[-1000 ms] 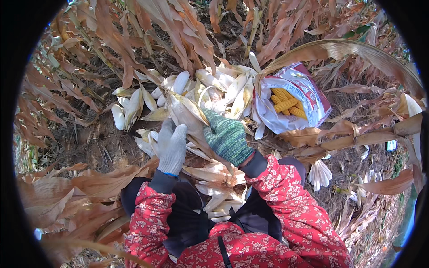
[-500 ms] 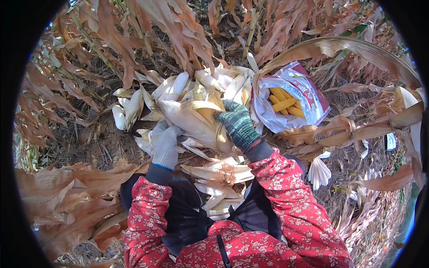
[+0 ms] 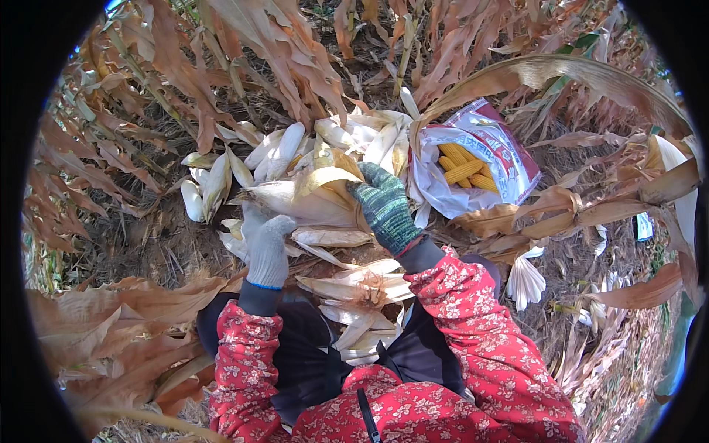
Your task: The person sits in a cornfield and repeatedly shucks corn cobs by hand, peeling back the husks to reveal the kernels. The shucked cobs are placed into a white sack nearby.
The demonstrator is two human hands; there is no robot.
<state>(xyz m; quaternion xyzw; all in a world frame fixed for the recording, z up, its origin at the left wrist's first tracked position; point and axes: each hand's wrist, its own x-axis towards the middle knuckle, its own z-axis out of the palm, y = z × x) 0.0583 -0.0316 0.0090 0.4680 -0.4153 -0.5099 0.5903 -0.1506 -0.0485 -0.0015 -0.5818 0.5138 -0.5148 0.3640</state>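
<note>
In front of me is an ear of corn (image 3: 310, 204), still wrapped in pale dry husk and lying almost sideways. At its left end my left hand (image 3: 267, 240), in a light grey glove, is closed around it, the fingertips partly hidden. My right hand (image 3: 384, 205), in a green knitted glove, pinches the husk (image 3: 331, 176) at the ear's right end, where a leaf is peeled back. Behind both hands spreads a heap of unhusked ears (image 3: 365, 136). Loose husks (image 3: 358, 284) lie between my knees.
To the right of the heap, an open white and red plastic sack (image 3: 484, 144) holds several bare yellow cobs (image 3: 464, 168). A long dry leaf (image 3: 539, 72) arches over it. Dry corn stalks (image 3: 229, 66) stand at the back, and brown leaves (image 3: 125, 325) spread at my left.
My left hand has turned more upright at the ear's end, and my right hand has shifted slightly left with the husk. A husked ear below the held one shows more now.
</note>
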